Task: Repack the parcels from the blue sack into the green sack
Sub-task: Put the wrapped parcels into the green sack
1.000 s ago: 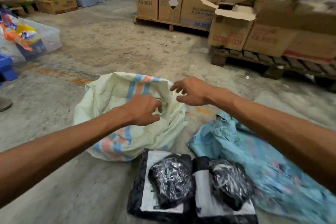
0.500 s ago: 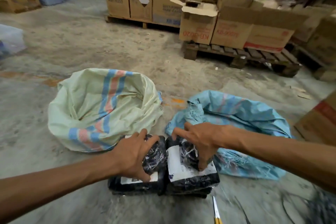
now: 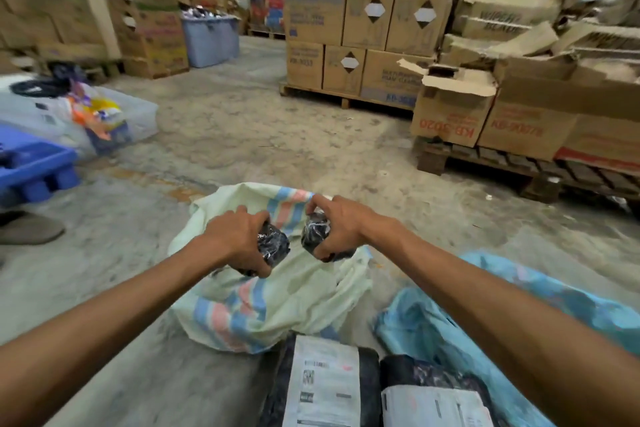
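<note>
My left hand grips a small black plastic-wrapped parcel over the open mouth of the pale green sack, which has blue and pink stripes. My right hand grips a second small black parcel just beside it, also above the sack's opening. The blue sack lies crumpled on the floor at the lower right. Two flat black parcels with white labels, one on the left and another on the right, lie on the floor in front of me.
Pallets stacked with cardboard boxes stand ahead and to the right. A blue plastic pallet and a clear tub with bags sit at the left. A grey bin stands further back. The floor is bare concrete.
Both hands lifted the two small black parcels off the flat parcels and carried them forward over the green sack's mouth. My view tilted upward.
</note>
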Available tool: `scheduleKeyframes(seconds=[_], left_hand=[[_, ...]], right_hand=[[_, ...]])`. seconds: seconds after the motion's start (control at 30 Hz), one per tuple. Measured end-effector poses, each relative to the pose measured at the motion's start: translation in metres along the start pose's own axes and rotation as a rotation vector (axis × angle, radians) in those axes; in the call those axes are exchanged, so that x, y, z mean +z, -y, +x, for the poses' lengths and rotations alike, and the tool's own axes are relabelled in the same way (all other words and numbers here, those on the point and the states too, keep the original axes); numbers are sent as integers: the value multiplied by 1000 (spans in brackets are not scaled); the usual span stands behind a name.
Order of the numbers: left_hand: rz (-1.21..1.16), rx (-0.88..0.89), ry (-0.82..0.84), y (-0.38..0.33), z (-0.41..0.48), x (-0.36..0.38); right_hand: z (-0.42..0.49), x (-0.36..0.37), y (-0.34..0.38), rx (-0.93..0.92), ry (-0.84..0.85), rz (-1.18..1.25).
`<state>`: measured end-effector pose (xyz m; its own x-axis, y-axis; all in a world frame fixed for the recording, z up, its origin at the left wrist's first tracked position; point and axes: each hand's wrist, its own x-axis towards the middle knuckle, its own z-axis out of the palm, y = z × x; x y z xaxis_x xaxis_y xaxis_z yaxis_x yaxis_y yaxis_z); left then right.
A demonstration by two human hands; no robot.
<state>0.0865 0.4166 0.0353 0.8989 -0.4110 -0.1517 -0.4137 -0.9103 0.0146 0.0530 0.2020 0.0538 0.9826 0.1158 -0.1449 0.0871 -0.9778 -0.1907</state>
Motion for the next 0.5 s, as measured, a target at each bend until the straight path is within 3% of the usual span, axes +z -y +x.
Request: scheduleKeyframes(seconds=[0.23, 0.37, 0.5], left_hand=[[-256, -92, 260, 43, 70, 80], [-310, -92, 309, 56, 100, 126], [-218, -78, 202, 67, 112, 157]], right_hand=[[100, 79, -2, 179, -2, 494], [132, 125, -15, 280, 61, 378], [148, 154, -25, 234, -5, 261]])
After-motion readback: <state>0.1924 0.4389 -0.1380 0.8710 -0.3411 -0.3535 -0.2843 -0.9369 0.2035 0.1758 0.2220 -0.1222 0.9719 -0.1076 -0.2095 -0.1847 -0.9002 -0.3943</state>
